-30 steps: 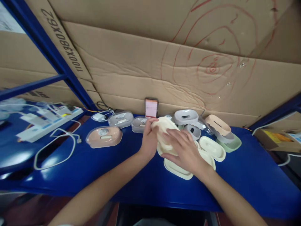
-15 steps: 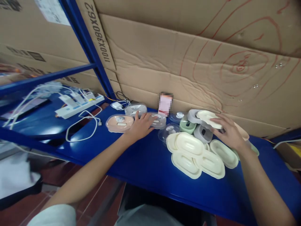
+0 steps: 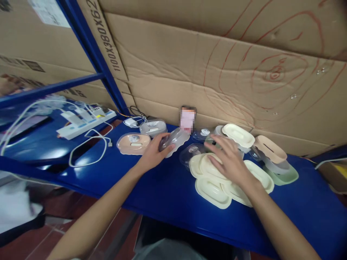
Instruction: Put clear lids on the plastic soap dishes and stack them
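Observation:
My left hand (image 3: 155, 153) is closed on the edge of a grey oval box with a clear lid (image 3: 177, 141), which is tilted up off the table. My right hand (image 3: 227, 159) is open, fingers spread, over a group of cream oval trays (image 3: 213, 193); a green box (image 3: 208, 144) is partly hidden behind its fingertips. Left of my left hand lie a peach box with a clear lid (image 3: 130, 146) and a grey lidded box (image 3: 153, 128). A cream tray (image 3: 238, 135) rests on grey pieces at the back. Clear lids (image 3: 189, 153) lie between my hands.
Peach, grey and green boxes (image 3: 284, 177) are stacked at the right of the blue table (image 3: 162, 195). A phone (image 3: 187, 119) leans on the cardboard wall (image 3: 162, 65). Leftward are a white power strip (image 3: 84, 124), a looped cable (image 3: 71, 157) and a blue frame post (image 3: 84, 39).
My left hand has taken hold of the grey lidded box and tilted it up. My right hand has left the cream tray at the back and moved left and nearer, over the front trays.

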Motion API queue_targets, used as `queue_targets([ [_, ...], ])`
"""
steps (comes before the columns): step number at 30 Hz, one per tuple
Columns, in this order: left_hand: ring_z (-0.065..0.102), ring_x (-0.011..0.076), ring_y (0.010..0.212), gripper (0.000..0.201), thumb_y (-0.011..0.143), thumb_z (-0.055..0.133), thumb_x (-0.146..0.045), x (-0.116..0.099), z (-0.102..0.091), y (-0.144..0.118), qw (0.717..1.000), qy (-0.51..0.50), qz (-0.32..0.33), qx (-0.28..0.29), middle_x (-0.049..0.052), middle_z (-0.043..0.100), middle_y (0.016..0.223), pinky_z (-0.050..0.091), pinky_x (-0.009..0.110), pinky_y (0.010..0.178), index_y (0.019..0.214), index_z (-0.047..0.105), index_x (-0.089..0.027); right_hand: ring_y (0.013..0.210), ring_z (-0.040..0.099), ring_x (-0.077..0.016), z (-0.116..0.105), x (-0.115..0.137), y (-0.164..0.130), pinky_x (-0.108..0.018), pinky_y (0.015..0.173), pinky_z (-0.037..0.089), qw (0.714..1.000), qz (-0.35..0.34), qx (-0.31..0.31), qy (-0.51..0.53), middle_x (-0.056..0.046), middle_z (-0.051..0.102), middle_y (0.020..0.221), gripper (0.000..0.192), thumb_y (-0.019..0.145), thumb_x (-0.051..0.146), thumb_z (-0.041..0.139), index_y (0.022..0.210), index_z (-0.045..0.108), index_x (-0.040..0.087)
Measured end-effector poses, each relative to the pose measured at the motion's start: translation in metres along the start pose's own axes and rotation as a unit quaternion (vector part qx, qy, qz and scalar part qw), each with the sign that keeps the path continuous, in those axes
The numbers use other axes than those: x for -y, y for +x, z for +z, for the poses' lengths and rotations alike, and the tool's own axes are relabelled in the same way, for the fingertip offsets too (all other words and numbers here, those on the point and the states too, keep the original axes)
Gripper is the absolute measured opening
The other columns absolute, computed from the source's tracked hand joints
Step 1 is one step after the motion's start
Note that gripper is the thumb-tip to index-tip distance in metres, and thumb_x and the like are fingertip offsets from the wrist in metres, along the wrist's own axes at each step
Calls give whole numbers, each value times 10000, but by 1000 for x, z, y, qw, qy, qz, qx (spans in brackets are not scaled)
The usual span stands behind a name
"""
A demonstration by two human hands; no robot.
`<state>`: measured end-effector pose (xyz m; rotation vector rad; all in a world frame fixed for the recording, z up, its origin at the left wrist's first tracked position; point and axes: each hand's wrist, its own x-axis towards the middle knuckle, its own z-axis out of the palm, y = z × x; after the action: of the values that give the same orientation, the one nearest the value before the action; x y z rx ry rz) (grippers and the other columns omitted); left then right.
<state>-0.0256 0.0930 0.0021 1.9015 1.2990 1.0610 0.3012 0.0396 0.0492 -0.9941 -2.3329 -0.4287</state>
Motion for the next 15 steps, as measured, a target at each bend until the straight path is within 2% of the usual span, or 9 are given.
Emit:
queue_targets([
  [2,672,323,1252,660,952,696,-690,-17,6,-5,988,-142,-42,40,115,688,1404,555,442,1034,1413,613,-226,1539,492,-304,7,17,12,-553,1243,449,999,-36,13,-15,-145,534,1645,534,1075,275,614,1593,486,249],
  [5,703,301,1198,586,963,702,-691,-43,18,-5,931,-326,-113,119,74,739,1326,566,387,961,1356,675,-258,1584,441,-298,16,28,25,-546,1297,391,996,-68,6,-56,-142,491,1689,617,1060,262,639,1639,429,236],
  [8,727,282,1119,547,935,744,-685,-61,31,8,866,-448,-173,142,63,772,1237,575,353,870,1290,717,-268,1517,520,-310,14,19,27,-547,1251,432,995,-49,-43,-74,-139,594,1591,584,1031,214,667,1586,490,260],
  [10,739,262,1035,553,900,771,-705,-71,43,23,842,-484,-194,140,57,785,1153,569,331,801,1234,734,-267,1413,605,-313,5,6,25,-548,1176,485,993,-25,-90,-72,-128,691,1434,515,1020,177,659,1512,550,283],
  [12,742,245,960,569,878,775,-732,-80,60,40,838,-490,-195,141,56,788,1099,555,313,747,1187,739,-255,1305,656,-316,-8,-10,23,-533,1090,530,992,-4,-104,-69,-124,719,1299,451,1017,172,640,1452,589,279],
  [13,742,244,954,568,881,771,-734,-85,70,48,844,-482,-182,146,59,787,1099,554,312,744,1171,740,-247,1260,666,-321,-17,-19,22,-525,1049,545,994,9,-85,-72,-129,712,1268,429,1021,191,635,1441,599,270],
  [15,742,262,1003,545,921,733,-717,-97,90,64,875,-449,-115,142,75,783,1128,571,338,798,1158,744,-227,1191,669,-334,-38,-35,19,-512,989,558,996,44,-28,-75,-143,690,1250,398,1023,272,648,1420,622,252],
])
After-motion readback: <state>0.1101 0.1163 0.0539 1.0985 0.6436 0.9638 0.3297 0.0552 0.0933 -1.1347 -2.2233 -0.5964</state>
